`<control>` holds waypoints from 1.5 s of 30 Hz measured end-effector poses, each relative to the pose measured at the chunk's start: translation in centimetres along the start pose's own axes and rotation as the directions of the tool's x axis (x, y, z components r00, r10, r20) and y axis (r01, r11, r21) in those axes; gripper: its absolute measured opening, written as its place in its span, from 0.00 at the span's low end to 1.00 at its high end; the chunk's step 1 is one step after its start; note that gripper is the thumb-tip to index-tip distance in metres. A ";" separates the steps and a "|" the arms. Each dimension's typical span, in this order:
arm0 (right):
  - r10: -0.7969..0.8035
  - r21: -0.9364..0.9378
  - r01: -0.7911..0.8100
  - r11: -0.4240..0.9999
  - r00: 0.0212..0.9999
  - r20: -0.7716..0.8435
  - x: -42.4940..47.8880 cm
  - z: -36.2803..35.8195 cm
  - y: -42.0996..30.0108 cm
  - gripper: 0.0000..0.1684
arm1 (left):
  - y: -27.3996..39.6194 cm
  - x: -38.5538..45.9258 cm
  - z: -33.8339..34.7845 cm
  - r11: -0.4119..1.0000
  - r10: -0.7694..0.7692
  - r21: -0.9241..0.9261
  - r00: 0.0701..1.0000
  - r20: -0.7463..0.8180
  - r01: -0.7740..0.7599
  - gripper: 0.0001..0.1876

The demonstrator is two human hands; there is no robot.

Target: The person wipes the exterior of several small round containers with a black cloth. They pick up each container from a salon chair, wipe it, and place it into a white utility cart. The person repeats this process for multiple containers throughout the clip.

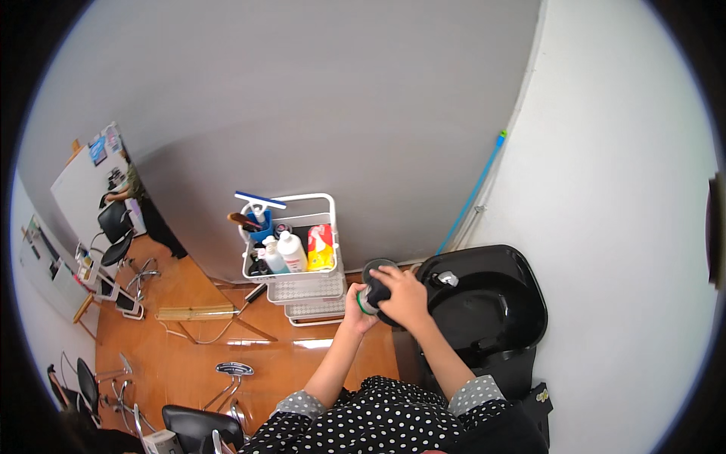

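Both hands meet in front of me, between a white rolling cart and a black wash basin. My left hand (358, 312) is wrapped round a small container with a green band (366, 303). My right hand (404, 296) lies over its dark top (376, 288), fingers bent around it. Whether that top is a lid attached to the container cannot be told. Behind and below the hands shows a round dark object (379, 264), mostly hidden by them.
The white cart (266, 279) holds bottles (291, 251), a yellow and red packet (321, 247) and a blue squeegee (260, 200). The black basin (513, 255) with a chrome fitting stands at right. A blue pole (471, 196) leans in the corner. Chairs (198, 423) and a mirror are at left, the mirror reflecting a person.
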State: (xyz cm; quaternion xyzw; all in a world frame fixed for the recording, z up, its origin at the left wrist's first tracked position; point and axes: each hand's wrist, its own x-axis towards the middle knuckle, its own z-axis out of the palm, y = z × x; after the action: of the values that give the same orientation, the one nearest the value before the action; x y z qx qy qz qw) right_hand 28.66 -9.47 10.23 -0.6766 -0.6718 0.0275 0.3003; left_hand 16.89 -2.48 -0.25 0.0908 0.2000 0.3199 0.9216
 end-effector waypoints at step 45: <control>0.068 0.796 -0.464 0.388 0.876 0.478 7.7 14.8 10.7 0.22 | 4.2 5.6 -4.8 0.894 0.389 0.326 0.894 -0.221 -0.308 0.20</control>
State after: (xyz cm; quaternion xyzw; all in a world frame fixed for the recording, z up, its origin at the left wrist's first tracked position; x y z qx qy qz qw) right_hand 32.40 4.05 -3.82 -0.4956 -0.4762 0.5534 0.4706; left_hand 16.52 4.45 -5.06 0.2098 0.3523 0.4591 0.7881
